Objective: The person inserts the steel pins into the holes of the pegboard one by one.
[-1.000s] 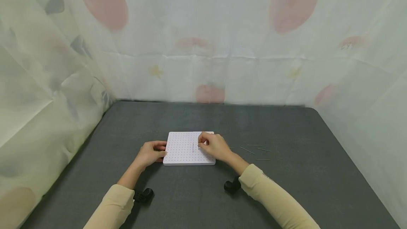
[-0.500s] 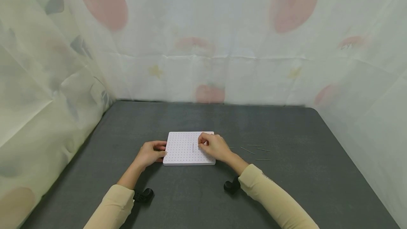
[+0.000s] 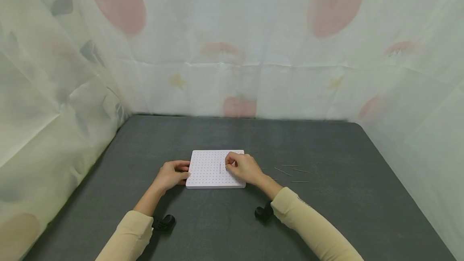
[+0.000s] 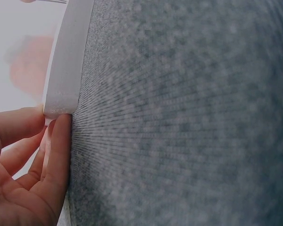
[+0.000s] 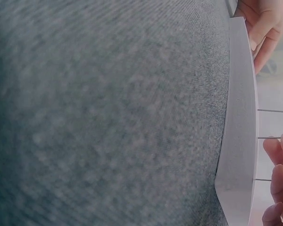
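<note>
right grip [image 3: 243, 167] pinches thin metal pin [image 5: 263, 138], upright on white, perforated, plastic-looking board [image 3: 204, 170] | left grip [image 3: 172, 175] holds board's 9 o'clock edge | apparently done: two other upright pins [image 5: 273, 111] | apparently remaining: at least six loose pins [image 3: 300, 181], 3 o'clock on dark-grey desk [image 3: 217, 224]

A grey counter [image 3: 214, 224] stood before a pale curtain [image 3: 272, 19] printed with red fruit [image 3: 117, 3] and yellow stars [image 3: 177, 81]; creased cloth [image 3: 29, 132] with grey leaves [image 3: 62, 3] hung at left.
</note>
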Tool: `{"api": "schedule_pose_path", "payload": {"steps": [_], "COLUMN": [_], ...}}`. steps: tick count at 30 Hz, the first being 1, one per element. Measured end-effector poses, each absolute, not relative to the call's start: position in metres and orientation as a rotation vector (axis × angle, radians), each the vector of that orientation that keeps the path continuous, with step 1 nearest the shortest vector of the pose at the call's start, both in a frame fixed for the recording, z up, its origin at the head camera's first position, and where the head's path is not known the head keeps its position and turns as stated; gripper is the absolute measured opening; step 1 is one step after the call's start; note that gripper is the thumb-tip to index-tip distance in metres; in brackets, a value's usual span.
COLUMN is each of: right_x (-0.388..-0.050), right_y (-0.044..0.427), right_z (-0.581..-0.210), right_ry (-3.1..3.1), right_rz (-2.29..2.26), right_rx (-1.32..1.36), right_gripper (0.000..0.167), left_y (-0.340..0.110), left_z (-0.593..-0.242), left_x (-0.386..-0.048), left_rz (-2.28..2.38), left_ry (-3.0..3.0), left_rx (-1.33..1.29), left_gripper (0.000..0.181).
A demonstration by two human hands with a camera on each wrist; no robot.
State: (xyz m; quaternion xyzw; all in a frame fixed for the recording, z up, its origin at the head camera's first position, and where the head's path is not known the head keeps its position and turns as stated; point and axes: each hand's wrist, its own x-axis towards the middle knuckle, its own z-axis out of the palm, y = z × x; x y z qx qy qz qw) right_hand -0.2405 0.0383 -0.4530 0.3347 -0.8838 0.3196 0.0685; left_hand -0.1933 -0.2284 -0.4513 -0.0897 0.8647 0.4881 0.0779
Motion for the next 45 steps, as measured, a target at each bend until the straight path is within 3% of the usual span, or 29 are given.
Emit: {"api": "schedule_pose_path", "payload": {"steps": [16,45], "right_x": [-0.238,-0.252], "right_y": [0.049,0.115], "right_z": [-0.445,-0.445], "right_ry": [-2.693,-2.841], "right_rz": [0.923,0.870], "right_rx": [0.974,0.893], "right_gripper": [0.008,0.012], "left_y": [-0.226,-0.228], "left_z": [-0.452,-0.452], "left_x": [-0.195,-0.194], "left_rz": [1.473,1.470], "left_ry": [2.585,2.580], "left_rx": [-0.255,-0.248], "left_gripper": [0.047,0.048]}}
